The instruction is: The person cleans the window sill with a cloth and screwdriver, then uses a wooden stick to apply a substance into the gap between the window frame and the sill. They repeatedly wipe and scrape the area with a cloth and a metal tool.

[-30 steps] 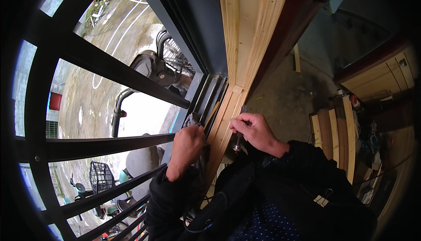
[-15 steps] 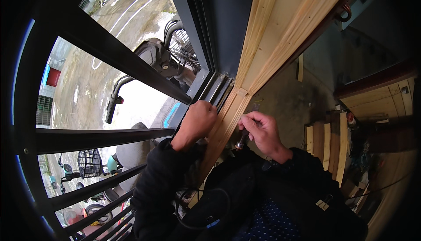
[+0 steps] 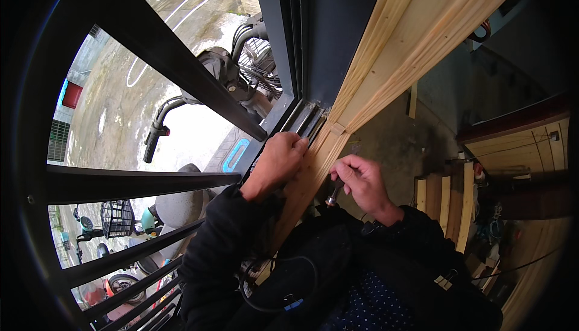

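Note:
My left hand (image 3: 278, 163) is closed at the window's sliding track (image 3: 300, 117), against the edge of the pale wooden sill trim (image 3: 319, 159). Its fingertips are pressed together, and whatever they may pinch is hidden. To the right of the trim, my right hand (image 3: 363, 187) grips a dark tool with a shiny round metal end (image 3: 331, 201). That end points down toward my body, while the rest of the tool is covered by my fingers. Just beyond my hands, the sill trim meets the wooden side trim (image 3: 395, 59) at a corner.
Black window bars (image 3: 145, 185) stand on the left, with a parked scooter (image 3: 232, 81) outside them. A dark window frame (image 3: 338, 35) rises ahead. Stacked wooden boards (image 3: 446, 207) lie to the right. A cable (image 3: 315, 271) loops across my front.
The view has shifted slightly. Both hands stay at nearly the same places, the left one still closed by the track and the right one still gripping the tool.

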The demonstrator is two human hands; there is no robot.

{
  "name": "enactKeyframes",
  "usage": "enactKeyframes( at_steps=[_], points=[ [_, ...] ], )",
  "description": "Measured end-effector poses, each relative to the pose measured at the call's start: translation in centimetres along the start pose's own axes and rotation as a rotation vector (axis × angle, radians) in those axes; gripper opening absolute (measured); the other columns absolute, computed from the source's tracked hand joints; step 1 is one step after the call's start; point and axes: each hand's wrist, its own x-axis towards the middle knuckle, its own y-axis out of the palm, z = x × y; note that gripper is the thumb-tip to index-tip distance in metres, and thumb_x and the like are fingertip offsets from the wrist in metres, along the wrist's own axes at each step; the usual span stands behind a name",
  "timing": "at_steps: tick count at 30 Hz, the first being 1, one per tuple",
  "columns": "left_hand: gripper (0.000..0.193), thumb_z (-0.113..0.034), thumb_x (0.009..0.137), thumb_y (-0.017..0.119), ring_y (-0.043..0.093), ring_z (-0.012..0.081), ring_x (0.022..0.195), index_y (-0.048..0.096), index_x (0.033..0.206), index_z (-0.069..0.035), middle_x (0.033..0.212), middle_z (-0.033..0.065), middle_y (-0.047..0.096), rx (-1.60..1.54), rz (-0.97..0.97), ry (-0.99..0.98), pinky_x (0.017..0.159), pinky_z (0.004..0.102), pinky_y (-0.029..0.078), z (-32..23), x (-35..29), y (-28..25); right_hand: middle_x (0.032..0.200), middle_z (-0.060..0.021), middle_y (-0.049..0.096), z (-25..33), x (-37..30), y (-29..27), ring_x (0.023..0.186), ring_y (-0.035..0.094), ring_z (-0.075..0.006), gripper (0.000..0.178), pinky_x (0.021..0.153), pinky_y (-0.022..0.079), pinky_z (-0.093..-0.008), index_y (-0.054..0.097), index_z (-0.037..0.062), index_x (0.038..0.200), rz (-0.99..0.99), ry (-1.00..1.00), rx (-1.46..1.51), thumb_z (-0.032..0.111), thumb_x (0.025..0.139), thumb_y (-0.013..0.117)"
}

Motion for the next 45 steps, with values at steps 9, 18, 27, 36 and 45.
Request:
enactKeyframes(
  at_steps=[9, 18, 27, 36, 45],
  points=[
    [0.029, -0.018, 0.107, 0.053, 0.059, 0.0142, 0.050, 0.066, 0.095, 0.005, 0.064, 0.0056, 0.060, -0.058, -0.017, 0.096, 0.049, 0.0306, 0.046, 1.3, 1.0, 0.4, 0.084, -0.0035, 0.070, -0.4, -1.1, 0.3, 0.079, 0.062, -0.0075, 0.023, 0.073, 0.051, -0.0242, 0.072, -0.0031, 0.098, 0.335, 0.268, -0.145, 0.016, 0.104, 0.061],
    [0.030, -0.019, 0.107, 0.052, 0.058, 0.0138, 0.051, 0.066, 0.097, 0.005, 0.064, 0.0052, 0.059, -0.065, -0.022, 0.100, 0.049, 0.0300, 0.046, 1.0, 0.7, 0.1, 0.085, -0.0044, 0.071, -0.8, -1.3, 0.8, 0.082, 0.064, -0.0089, 0.024, 0.077, 0.052, -0.0255, 0.072, -0.0048, 0.098, 0.312, 0.256, -0.139, 0.017, 0.103, 0.061],
    [0.031, -0.021, 0.108, 0.052, 0.057, 0.0129, 0.051, 0.066, 0.098, 0.005, 0.064, 0.0049, 0.059, -0.085, -0.042, 0.120, 0.050, 0.0292, 0.046, 1.0, 0.3, 0.1, 0.087, -0.0050, 0.071, -0.3, -1.5, 0.6, 0.083, 0.064, -0.0098, 0.025, 0.078, 0.053, -0.0263, 0.071, -0.0052, 0.098, 0.328, 0.246, -0.193, 0.017, 0.104, 0.060],
    [0.031, -0.020, 0.108, 0.051, 0.054, 0.0106, 0.049, 0.065, 0.097, 0.005, 0.062, 0.0029, 0.056, -0.070, -0.047, 0.110, 0.048, 0.0283, 0.042, 0.8, -1.3, -0.6, 0.084, -0.0004, 0.070, -0.8, -1.8, 0.6, 0.062, 0.055, -0.0044, 0.025, 0.056, 0.044, -0.0206, 0.073, 0.0002, 0.103, 0.329, 0.189, -0.179, 0.022, 0.105, 0.061],
    [0.023, -0.014, 0.097, 0.056, 0.071, 0.0347, 0.078, 0.071, 0.096, 0.005, 0.080, 0.0236, 0.070, 0.111, 0.070, 0.150, 0.078, 0.0421, 0.055, 0.7, -4.8, -0.2, 0.089, -0.0029, 0.072, -1.3, -3.1, -0.8, 0.073, 0.063, -0.0087, 0.022, 0.066, 0.051, -0.0248, 0.074, 0.0000, 0.107, 0.522, 0.322, -0.214, 0.018, 0.102, 0.062]
  ],
)
